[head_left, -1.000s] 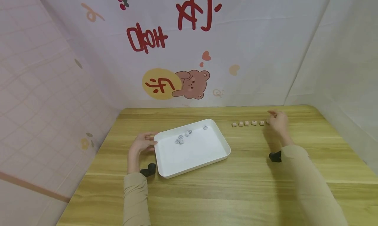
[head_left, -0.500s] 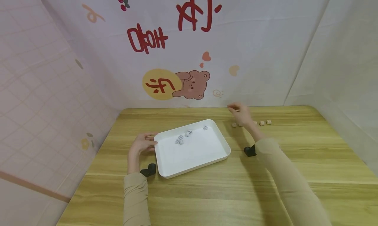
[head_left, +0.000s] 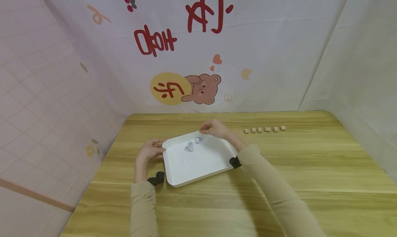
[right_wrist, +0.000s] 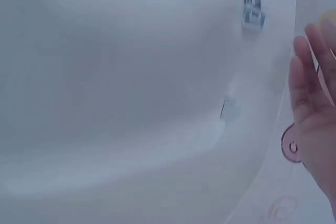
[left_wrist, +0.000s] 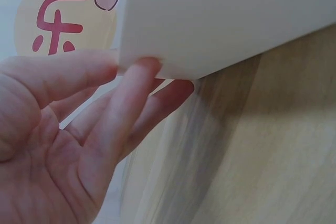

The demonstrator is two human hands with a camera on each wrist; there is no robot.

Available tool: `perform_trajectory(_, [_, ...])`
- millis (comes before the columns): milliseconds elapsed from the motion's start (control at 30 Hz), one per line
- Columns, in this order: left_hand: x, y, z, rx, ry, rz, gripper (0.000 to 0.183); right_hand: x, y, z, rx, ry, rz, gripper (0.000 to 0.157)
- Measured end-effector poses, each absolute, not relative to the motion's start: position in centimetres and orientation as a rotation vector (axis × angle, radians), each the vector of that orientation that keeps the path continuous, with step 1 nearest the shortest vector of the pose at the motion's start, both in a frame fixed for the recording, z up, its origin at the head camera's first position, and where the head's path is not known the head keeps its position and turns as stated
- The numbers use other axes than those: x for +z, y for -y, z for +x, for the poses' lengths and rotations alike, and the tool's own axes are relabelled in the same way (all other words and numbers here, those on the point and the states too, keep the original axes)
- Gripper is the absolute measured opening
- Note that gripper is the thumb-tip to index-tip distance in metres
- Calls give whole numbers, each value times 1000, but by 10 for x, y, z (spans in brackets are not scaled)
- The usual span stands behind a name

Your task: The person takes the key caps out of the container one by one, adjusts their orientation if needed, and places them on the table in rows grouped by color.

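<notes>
A printed backdrop (head_left: 270,51) stands at 12 o'clock behind the table (head_left: 198,213). Six small pale blocks (head_left: 267,129) lie in a row at the tray's 2 o'clock. The right forearm and its black mount (head_left: 235,162) cover the tray's right end. The white tray (head_left: 198,163) lies between the hands; its clustered small pieces (head_left: 190,144) sit at the left hand's (head_left: 149,151) 3 o'clock and the right hand's (head_left: 217,129) 8 o'clock. Loosely extended left fingers touch the tray's corner; the right hand, fingers relaxed, shows nothing held over the far rim.
</notes>
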State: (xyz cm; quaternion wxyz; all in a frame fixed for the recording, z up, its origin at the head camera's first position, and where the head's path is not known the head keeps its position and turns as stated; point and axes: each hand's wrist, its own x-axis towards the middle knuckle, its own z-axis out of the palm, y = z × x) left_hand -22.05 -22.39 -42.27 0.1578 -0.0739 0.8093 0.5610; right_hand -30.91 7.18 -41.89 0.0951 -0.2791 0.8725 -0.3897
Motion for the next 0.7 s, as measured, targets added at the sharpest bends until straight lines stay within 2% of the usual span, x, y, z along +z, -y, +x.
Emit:
perform_trajectory(133, [-422,224,-219,1602,-2317,-208,52,-421,-58,-305,-1059,-2533,-912,21])
perform_trajectory(367, [-422,224,-219,1596,-2326,-200,53,-426,-50,-302,-917,-2554,-898,24])
perform_trajectory(700, [-422,224,-220,1592,-2329,-206,52,-429,-46,-302,-625,-2696,-1023,14])
